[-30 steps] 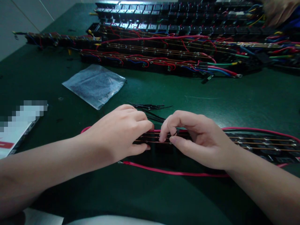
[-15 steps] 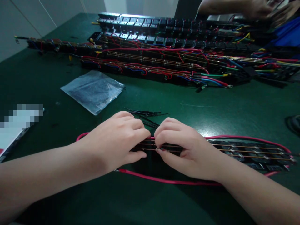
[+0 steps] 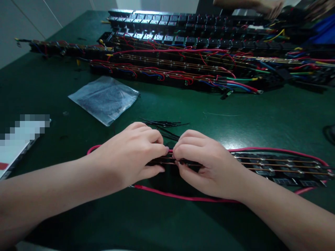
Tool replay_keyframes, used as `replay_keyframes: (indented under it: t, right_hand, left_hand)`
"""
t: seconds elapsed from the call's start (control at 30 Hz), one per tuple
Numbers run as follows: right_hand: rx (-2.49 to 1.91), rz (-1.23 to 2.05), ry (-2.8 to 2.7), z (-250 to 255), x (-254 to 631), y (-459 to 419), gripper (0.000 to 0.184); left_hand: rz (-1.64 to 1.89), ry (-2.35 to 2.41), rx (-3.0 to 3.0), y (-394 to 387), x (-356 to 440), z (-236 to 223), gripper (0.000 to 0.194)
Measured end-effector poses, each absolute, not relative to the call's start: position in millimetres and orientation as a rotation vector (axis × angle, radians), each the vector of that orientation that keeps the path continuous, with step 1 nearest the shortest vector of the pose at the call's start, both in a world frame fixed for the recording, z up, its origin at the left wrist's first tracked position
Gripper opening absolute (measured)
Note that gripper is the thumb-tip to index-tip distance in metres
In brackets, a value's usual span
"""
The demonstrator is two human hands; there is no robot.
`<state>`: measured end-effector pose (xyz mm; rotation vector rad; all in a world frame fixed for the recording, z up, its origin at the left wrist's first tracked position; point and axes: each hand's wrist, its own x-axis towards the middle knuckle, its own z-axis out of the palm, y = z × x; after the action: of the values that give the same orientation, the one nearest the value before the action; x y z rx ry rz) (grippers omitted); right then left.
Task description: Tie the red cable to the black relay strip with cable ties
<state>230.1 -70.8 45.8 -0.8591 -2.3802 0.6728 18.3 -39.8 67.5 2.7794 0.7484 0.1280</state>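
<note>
Head view showed our left hand and right hand pinched shut together on the socket strip, flat on the worktop, likely steadying its copper wires for close fingertip work.

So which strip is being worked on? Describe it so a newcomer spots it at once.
On the green table, skip the pile of wired strips at the far side. It is the lone black strip nearest the camera, under the left hand and right hand, ringed by one red wire.
</note>
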Motion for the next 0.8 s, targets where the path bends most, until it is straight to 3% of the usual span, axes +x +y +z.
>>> replay_keyframes:
  t: [0.8]
  right_hand:
    - [-0.750, 0.587, -2.424, 42.4, 232.0, -69.7, 0.017]
  left_hand:
    - [0.056, 0.763, 2.707, -38.4, 20.9, 66.2, 0.011]
